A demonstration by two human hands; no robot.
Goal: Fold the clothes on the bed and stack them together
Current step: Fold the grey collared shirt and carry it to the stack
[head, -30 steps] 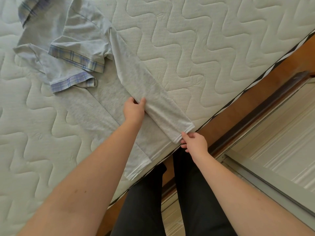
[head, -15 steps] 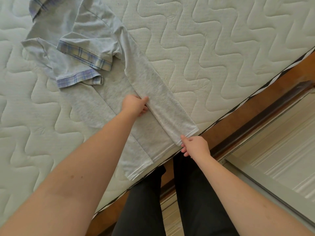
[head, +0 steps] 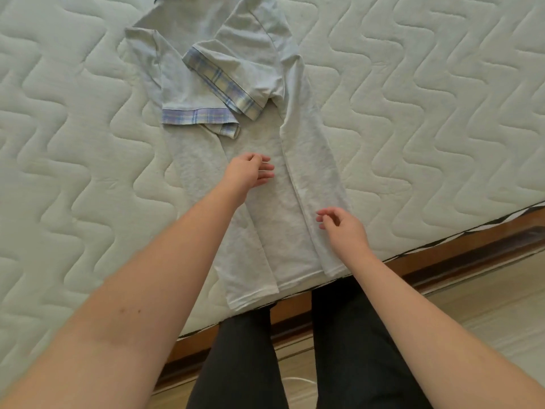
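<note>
A light grey shirt with plaid-trimmed short sleeves lies lengthwise on the quilted mattress. Both long sides are folded in over the middle, and its hem reaches the bed's near edge. My left hand hovers over the shirt's middle with fingers loosely curled, holding nothing. My right hand hangs over the right folded strip near the hem, fingers relaxed and empty.
The mattress edge and wooden bed frame run diagonally along the lower right. My legs in dark trousers stand against the bed. Pale floor lies to the right.
Both hands have let go of the right folded side, which now lies flat. The right hand lifted from the hem corner, the left drew back toward the middle. The view shifted.
</note>
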